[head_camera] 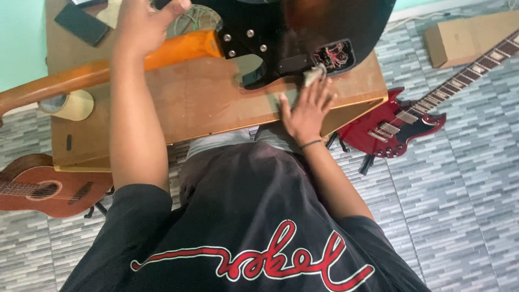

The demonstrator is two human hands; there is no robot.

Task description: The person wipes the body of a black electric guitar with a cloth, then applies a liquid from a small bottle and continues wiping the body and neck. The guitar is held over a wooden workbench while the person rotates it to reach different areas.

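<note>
A black electric guitar body (pixel 303 27) lies back-up on a wooden surface (pixel 205 103), its open rear cavity (pixel 333 56) showing red and pale wires near the surface's far right edge. Its glossy orange-brown neck (pixel 108 67) runs off to the left across the surface, bolted to the body by a plate with four screws (pixel 242 43). The right hand (pixel 306 111) lies flat and spread on the surface just below the cavity, its fingertips pressing a small pale cloth or pad (pixel 313 74) against the body's edge; its grip is open, fingers fanned, with a thin dark band at the wrist. The left hand (pixel 146 24) rests on the neck near the joint, fingers curled loosely over it; whether they close right round it I cannot tell. A roll of tape (pixel 67 104) sits at the left edge of the surface beneath the neck, and a dark flat device (pixel 81 24) lies at the far left corner. On the tiled floor (pixel 459 189), a red electric guitar (pixel 394 127) rests to the right, a cardboard box (pixel 465 35) beyond it, and a brown acoustic guitar (pixel 43 189) to the left.
</note>
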